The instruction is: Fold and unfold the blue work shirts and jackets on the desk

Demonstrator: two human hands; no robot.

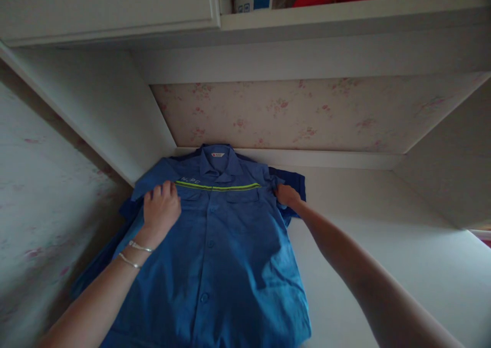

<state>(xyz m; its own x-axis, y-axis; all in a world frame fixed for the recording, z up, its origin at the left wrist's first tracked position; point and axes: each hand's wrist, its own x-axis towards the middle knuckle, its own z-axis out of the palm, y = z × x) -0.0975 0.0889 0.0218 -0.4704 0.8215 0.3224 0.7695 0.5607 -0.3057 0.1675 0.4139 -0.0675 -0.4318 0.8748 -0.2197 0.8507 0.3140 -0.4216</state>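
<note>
Blue shirt (241, 245) spread front-up, your hands at its sides.
Your right hand (287, 195) pinches the sleeve on the right; your left hand (161, 207) curls over the left chest, but whether its fingers hold cloth, I cannot tell. The shirt lies left on the white surface (356, 210), collar far, over darker cloth (298, 181).

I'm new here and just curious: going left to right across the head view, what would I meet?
Floral side wall, left hand, collar label, right hand; the blue shirt spans the last three.
</note>
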